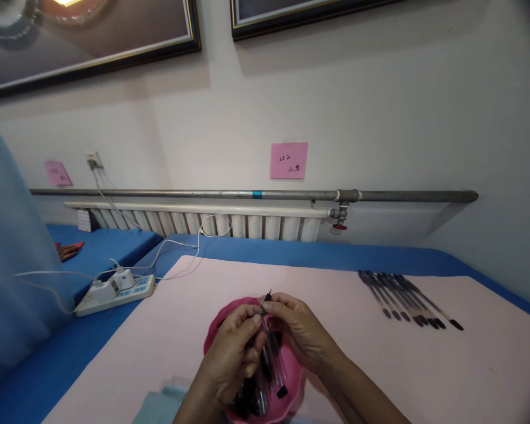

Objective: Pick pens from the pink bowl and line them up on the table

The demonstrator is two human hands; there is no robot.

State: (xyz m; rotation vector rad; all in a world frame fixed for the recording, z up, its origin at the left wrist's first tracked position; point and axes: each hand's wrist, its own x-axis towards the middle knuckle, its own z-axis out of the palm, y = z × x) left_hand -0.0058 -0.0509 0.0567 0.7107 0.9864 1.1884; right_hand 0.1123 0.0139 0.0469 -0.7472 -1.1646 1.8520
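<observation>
The left hand (pixel 236 353) and right hand (pixel 302 333) have fingers clamped on a black pen tip (pixel 267 297) over a pink bowl (pixel 294 380) (rim close beneath), with roomy pink paper (pixel 335 294) separating it from pens (pixel 393 288) near the far edge.

The bare left hand (pixel 234 347) is showing uncovered fingers and a broad thumb, and is narrowing into a bare left forearm (pixel 197 396). The bare right hand (pixel 304 334) is showing a smooth, rounded back and is joining a bare, tapering right forearm (pixel 357 388), widening away from the wrist.
</observation>
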